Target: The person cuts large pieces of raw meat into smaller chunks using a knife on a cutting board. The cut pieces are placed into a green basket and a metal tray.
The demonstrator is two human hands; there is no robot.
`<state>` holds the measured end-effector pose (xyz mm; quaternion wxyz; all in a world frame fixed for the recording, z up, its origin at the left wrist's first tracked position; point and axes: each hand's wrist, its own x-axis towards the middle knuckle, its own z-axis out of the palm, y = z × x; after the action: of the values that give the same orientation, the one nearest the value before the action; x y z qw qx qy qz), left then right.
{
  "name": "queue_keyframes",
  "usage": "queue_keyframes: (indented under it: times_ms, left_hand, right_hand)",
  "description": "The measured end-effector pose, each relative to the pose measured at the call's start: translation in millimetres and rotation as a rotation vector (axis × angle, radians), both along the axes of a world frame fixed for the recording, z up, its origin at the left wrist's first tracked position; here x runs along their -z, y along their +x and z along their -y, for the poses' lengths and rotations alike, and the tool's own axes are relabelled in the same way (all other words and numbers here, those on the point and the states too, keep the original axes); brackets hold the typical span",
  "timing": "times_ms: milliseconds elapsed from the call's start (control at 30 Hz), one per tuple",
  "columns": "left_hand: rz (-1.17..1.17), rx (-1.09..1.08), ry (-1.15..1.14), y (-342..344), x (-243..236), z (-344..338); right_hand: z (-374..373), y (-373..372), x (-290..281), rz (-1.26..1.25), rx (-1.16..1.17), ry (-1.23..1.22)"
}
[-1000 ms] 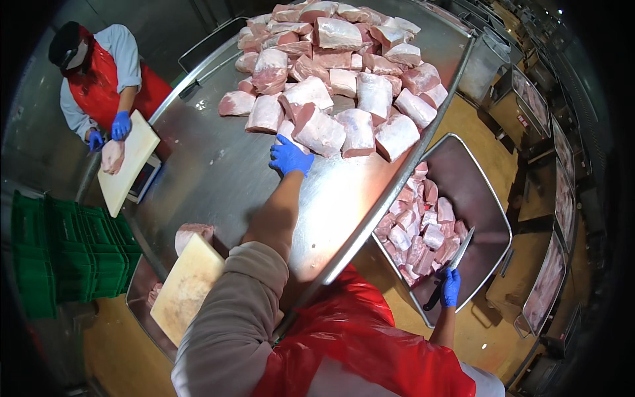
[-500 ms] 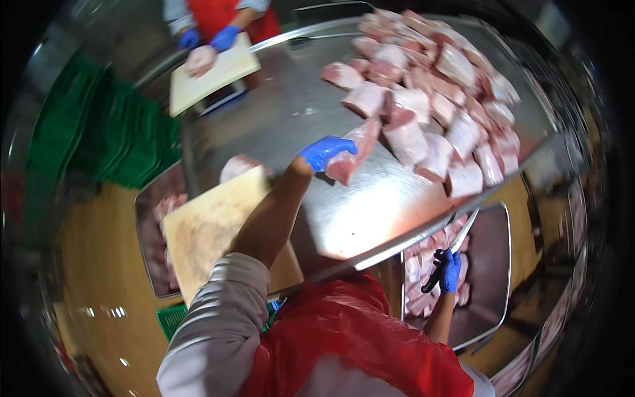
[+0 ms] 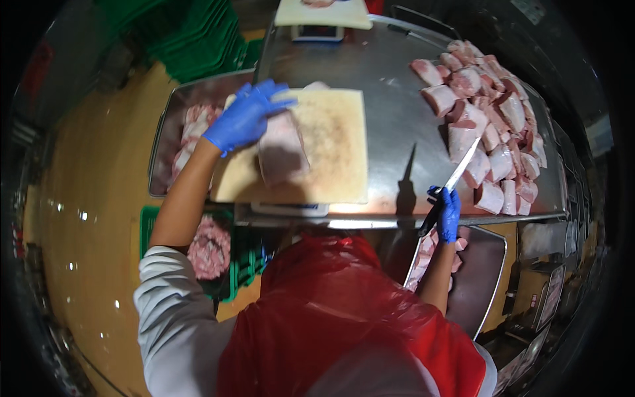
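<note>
A slab of raw pork (image 3: pixel 283 152), pale skin side up, lies on the white cutting board (image 3: pixel 340 142). My left hand (image 3: pixel 246 118), in a blue glove, rests at its upper left edge with the fingers stretched apart. Over the front edge of the steel table, my gloved right hand (image 3: pixel 450 215) is closed around the black handle of a knife (image 3: pixel 461 165). The blade points up and slightly right, its tip overlapping the pork pile in view. Most of the handle shows beside the fingers.
Pork chunks (image 3: pixel 493 119) heap on the right of the steel table (image 3: pixel 387 99). Metal tubs of meat stand left (image 3: pixel 162 155) and front right (image 3: pixel 473 284). A green crate (image 3: pixel 149 225) holds meat; green crates (image 3: pixel 198 36) are stacked far left. Another board (image 3: pixel 324 14) sits on a scale.
My left hand has carried the pork from the middle of the table left onto the cutting board, and its fingers have spread. The knife stays in my right hand. The view has turned left.
</note>
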<state>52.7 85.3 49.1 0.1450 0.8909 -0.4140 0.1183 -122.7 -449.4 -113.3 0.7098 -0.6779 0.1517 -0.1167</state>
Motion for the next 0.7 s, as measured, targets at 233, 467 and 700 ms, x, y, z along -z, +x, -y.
queue_keyframes:
  times_ms: [233, 467, 700]
  left_hand:
    - [-0.417, -0.565, -0.843, -95, 33, -132]
    - [-0.4, -0.598, -0.887, -127, 45, -137]
    - [-0.266, -0.667, -0.892, -170, 53, -138]
  right_hand:
    - [-35, -21, -10, -0.036, -0.075, -0.081]
    - [-78, 4, -87, 0.07, -0.045, -0.133]
    - [-153, 19, -145, 0.135, -0.182, -0.314]
